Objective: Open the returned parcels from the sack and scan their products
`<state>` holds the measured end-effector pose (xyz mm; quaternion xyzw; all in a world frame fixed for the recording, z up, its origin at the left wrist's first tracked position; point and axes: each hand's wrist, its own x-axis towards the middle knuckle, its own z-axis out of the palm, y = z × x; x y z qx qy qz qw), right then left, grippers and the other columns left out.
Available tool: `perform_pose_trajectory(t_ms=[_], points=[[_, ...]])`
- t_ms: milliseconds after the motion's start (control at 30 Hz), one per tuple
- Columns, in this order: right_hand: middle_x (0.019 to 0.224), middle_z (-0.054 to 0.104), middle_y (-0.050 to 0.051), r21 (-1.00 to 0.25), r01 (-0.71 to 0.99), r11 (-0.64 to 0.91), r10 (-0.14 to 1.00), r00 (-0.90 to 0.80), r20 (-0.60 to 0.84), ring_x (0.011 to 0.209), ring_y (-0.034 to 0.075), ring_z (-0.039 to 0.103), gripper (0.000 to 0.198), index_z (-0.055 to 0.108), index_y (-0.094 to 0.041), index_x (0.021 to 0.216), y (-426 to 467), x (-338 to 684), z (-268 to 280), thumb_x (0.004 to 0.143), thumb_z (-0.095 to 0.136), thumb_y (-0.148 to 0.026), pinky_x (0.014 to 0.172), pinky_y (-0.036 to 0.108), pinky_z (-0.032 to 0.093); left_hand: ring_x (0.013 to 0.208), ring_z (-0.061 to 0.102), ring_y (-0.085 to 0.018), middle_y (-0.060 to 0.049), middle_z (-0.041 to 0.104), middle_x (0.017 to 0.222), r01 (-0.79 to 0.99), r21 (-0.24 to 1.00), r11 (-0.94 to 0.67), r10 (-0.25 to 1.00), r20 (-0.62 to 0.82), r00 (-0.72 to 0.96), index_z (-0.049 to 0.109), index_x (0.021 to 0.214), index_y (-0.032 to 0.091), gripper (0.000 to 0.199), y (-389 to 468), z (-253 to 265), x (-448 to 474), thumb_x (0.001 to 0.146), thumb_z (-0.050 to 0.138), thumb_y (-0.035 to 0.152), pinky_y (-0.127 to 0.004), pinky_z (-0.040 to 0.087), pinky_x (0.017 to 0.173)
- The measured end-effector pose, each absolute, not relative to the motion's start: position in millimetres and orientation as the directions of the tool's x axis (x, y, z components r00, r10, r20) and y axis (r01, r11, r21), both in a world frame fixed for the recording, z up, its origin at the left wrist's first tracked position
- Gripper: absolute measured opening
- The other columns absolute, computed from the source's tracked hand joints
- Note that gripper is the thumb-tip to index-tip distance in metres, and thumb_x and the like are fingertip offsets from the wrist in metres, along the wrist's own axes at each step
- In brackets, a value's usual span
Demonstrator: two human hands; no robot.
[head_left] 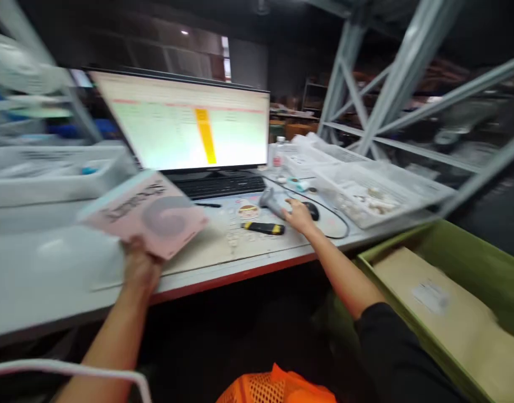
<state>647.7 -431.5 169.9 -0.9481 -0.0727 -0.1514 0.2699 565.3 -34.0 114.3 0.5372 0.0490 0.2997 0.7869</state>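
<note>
My left hand [141, 266] grips the lower edge of a flat pink box [150, 212] with blurred dark lettering, a grey swirl and a pale blue edge. The box is tilted above the left part of the desk. Over the desk mat, my right hand [299, 215] has its fingers stretched out at the end of a grey handheld scanner [271, 201]. Whether the fingertips touch it is blurred. Just right of that hand is a black mouse [311, 210]. A black and yellow box cutter [263, 228] lies to its left.
A monitor [190, 123] stands behind a black keyboard [223, 184]. White baskets [366, 193] with small items sit at the right, another white basket [51, 187] at the left. A green bin [408, 313] holding cardboard stands right of the desk. An orange mesh item [257, 389] is below.
</note>
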Motion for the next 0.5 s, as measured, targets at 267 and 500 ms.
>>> perform_pose_trajectory(t_ms=[267, 500], points=[[0.138, 0.064, 0.028, -0.22, -0.006, -0.975, -0.028, 0.995, 0.095, 0.133, 0.04, 0.06, 0.052, 0.056, -0.004, 0.143, -372, 698, 148, 0.1, 0.059, -0.034, 0.109, 0.048, 0.049, 0.106, 0.068, -0.027, -0.012, 0.066, 0.118, -0.271, 0.962, 0.03, 0.478, 0.225, 0.849, 0.038, 0.147, 0.023, 0.103, -21, 88, 562, 0.069, 0.086, 0.069, -0.044, 0.058, 0.096], [0.121, 0.072, 0.026, -0.214, -0.041, -0.976, -0.052, 0.998, 0.046, 0.117, 0.038, 0.07, 0.039, 0.069, -0.008, 0.122, -366, 716, 177, 0.097, 0.06, -0.037, 0.093, 0.043, 0.055, 0.127, 0.061, -0.032, -0.016, 0.056, 0.141, -0.337, 0.841, -0.424, 0.259, 0.469, 0.844, 0.03, 0.157, 0.027, 0.094, -22, 86, 541, 0.081, 0.084, 0.038, -0.053, 0.052, 0.109]])
